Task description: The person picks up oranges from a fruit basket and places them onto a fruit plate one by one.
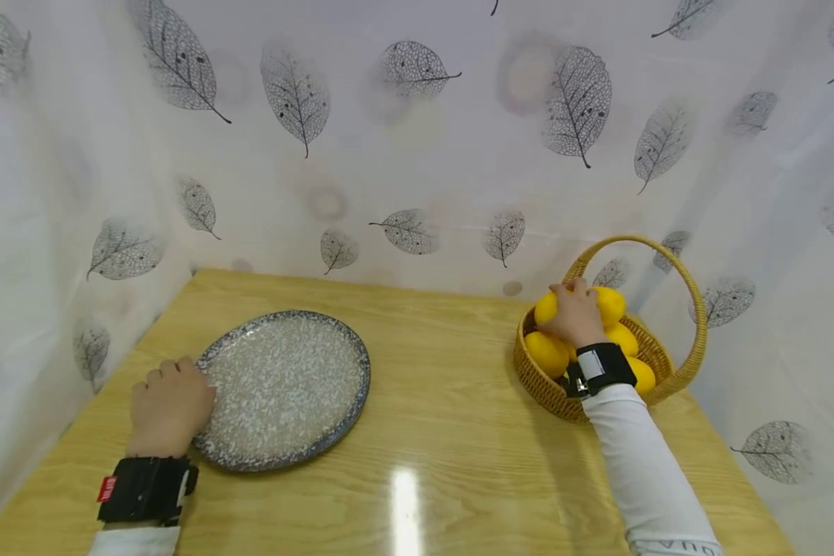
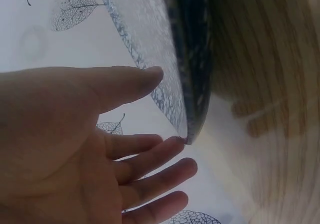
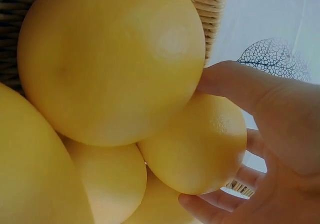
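Cut-off sleeve (image 1: 649, 471), right hand (image 1: 577, 313) curled round partly hidden lemon (image 3: 197, 146), left hand (image 1: 170, 407) loosely spread at plate (image 1: 288, 386)

**Dressed in black and white**

My right strap (image 1: 613, 366) is a wide black band. On it sit a pale patch (image 1: 590, 364) and, at its left edge, a small dark block (image 1: 574, 381) with a shiny part. Just below that strap starts my white right sleeve (image 1: 642, 463), grey lettering (image 1: 677, 547) farther down from it. Well left of it are my left strap (image 1: 139, 490), black with a red tag (image 1: 107, 489), and white left sleeve (image 1: 135, 543).
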`<state>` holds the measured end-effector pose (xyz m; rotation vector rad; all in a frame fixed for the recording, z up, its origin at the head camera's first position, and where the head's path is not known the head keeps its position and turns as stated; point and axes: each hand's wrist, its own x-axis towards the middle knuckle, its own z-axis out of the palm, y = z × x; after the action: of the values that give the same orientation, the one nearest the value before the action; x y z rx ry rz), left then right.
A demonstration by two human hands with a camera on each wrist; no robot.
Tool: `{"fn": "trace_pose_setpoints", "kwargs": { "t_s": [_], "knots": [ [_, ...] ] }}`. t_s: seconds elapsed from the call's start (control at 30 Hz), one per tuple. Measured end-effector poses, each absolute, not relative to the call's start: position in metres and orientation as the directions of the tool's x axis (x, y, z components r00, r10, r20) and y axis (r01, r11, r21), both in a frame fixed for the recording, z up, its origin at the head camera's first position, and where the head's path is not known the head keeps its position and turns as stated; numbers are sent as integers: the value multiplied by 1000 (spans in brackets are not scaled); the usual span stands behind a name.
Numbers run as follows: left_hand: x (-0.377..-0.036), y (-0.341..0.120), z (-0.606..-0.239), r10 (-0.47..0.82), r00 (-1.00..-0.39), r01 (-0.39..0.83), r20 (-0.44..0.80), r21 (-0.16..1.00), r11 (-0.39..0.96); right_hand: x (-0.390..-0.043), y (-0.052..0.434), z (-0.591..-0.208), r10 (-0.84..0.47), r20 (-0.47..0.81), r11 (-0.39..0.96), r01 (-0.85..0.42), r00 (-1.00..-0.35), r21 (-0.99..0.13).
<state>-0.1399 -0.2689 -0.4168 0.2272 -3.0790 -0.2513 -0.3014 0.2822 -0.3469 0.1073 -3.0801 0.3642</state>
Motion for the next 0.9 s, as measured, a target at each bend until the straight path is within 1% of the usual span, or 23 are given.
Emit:
{"fn": "trace_pose_setpoints", "kwargs": {
  "t_s": [0.17, 0.37, 0.47, 0.67, 0.9],
  "knots": [
    [-140, -275, -421, -142, -989, -146, -36, 155, 977, -300, 284, -351, -67, 60, 964, -80, -996, -252],
    [-142, -281, -426, -92, -996, -91, -4, 165, 982, -301, 285, -351, -71, 66, 967, -85, -995, -241],
    [-145, -280, -425, -74, -997, -76, -17, 181, 981, -302, 284, -349, -66, 63, 968, -79, -996, -239],
    [-154, -268, -419, -14, -998, -28, -67, 210, 977, -303, 286, -348, -56, 58, 970, -68, -997, -234],
    [-160, -246, -422, 52, -998, 39, -41, 268, 963, -304, 284, -348, -70, 52, 971, -80, -996, -225]
  ]
}}
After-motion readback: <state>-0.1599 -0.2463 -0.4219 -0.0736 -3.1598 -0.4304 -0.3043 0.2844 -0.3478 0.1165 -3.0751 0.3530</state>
